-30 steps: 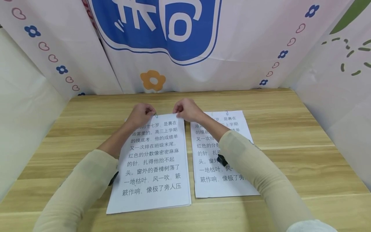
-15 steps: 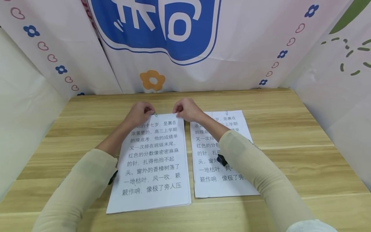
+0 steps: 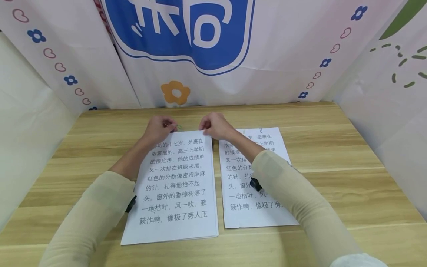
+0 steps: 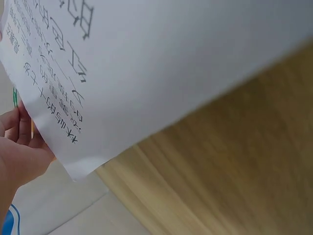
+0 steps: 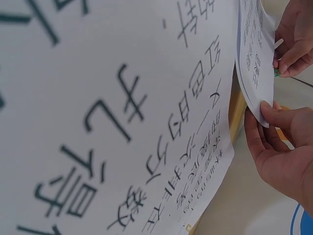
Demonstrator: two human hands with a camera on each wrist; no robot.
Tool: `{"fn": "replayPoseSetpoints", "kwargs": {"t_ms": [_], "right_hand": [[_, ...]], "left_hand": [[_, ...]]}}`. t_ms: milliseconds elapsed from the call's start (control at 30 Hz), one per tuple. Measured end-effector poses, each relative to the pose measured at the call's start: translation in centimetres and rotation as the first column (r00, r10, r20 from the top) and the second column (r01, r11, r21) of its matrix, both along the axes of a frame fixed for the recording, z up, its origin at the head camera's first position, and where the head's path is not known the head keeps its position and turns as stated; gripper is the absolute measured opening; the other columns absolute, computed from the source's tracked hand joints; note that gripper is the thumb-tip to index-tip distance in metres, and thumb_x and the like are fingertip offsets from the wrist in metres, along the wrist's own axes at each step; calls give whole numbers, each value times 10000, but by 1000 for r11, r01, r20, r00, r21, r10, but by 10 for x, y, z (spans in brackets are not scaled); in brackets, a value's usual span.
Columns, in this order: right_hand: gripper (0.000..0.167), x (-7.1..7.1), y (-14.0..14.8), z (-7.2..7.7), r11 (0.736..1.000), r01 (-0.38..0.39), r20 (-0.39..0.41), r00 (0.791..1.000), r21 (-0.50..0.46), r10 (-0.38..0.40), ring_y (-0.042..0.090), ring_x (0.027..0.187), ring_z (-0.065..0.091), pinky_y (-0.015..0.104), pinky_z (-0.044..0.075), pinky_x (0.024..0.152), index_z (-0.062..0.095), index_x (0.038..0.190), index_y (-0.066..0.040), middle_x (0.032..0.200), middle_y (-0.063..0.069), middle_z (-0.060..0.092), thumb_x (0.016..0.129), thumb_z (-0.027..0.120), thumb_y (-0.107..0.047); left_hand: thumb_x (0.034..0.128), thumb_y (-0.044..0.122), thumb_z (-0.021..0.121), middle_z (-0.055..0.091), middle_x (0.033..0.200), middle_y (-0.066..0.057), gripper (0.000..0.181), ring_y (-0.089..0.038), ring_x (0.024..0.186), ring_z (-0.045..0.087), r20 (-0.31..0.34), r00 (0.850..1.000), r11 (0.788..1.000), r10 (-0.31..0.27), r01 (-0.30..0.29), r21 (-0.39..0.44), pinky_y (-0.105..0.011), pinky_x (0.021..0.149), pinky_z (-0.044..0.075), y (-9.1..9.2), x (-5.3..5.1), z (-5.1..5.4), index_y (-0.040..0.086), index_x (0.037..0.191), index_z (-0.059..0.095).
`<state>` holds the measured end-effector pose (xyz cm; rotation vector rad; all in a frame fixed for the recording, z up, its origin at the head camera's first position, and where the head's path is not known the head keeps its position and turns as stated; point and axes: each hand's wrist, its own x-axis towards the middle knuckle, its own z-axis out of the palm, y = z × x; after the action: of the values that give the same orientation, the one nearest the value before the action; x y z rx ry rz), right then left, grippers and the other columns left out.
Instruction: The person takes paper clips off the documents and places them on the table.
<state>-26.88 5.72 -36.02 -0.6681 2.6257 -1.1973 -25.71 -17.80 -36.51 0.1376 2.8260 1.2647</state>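
Note:
My left hand (image 3: 160, 128) pinches a green paper clip (image 3: 179, 127) just beyond the top edge of the left stack of printed sheets (image 3: 176, 185). The clip also shows at the fingertips in the left wrist view, and in the right wrist view the green clip (image 5: 277, 72) appears apart from the sheets. With thumb and fingers, my right hand (image 3: 216, 126) grips that stack's top right corner; the right wrist view shows the thumb on top of the pages. Whatever else lies within the left fingers is hard to make out.
Right of it lies a second printed stack (image 3: 257, 215), partly under my right forearm. Its top edge carries a yellowish paper clip (image 3: 244, 131) and a dark paper clip (image 3: 261, 130). Behind the wooden table (image 3: 320, 148) hangs a printed cloth (image 3: 267, 81).
The green clip, earlier on the left stack's top edge, has moved up and off the paper with my left hand. The left stack has shifted slightly left. My right hand has barely moved.

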Motion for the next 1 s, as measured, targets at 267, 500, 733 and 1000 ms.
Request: {"fn": "replayPoseSetpoints", "kwargs": {"t_ms": [267,500,733,1000], "right_hand": [[141,0,0,-1,1000,4,8,1000,4,-4,219,882,633,268,555,797,751,1013,16,947,122,706,905,703,94],[141,-1,0,-2,1000,6,11,1000,1,-6,219,878,636,268,559,798,750,1010,19,942,122,707,901,706,97],[144,-1,0,-3,1000,3,13,1000,-4,-3,219,874,640,270,561,799,750,1008,17,936,121,710,898,709,100],[146,-1,0,-2,1000,6,15,1000,-8,-6,223,885,637,271,560,804,747,1014,19,946,122,706,898,708,98]], "left_hand": [[1025,38,612,716,1021,-211,152,-261,908,649,-26,1000,1000,15,-15,12,-196,721,507,5,-1,-5,-59,1105,697],[1021,33,613,721,1032,-218,151,-264,912,660,-11,999,999,34,-34,32,-186,710,507,6,-2,-6,-53,1110,700],[1025,32,606,724,1035,-219,159,-263,917,675,-6,999,998,48,-47,37,-192,721,520,8,-5,-7,-56,1119,700],[1028,39,607,728,1043,-221,165,-253,905,678,-1,998,997,61,-61,36,-204,714,517,9,-8,-10,-43,1130,707]]}}
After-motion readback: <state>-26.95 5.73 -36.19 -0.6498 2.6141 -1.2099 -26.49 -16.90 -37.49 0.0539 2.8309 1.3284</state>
